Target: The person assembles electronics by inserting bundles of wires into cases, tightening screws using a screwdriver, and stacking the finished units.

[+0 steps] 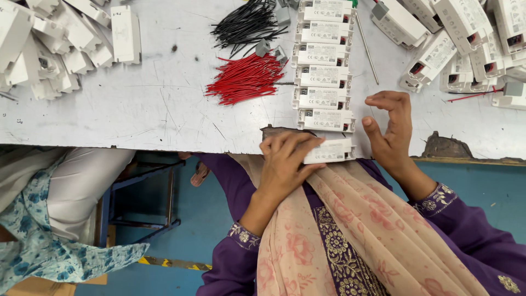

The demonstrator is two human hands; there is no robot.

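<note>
L hand (285, 159) clamps nearest white module (329, 151) at desk (137, 104) edge, lining up w/ row; R hand (390, 129) apart, fingers loose, steadying.

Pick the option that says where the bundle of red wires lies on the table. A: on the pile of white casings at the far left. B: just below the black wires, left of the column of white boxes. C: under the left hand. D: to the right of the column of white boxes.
B: the red wires lie directly below the black wires, left of the column of white boxes.
</note>
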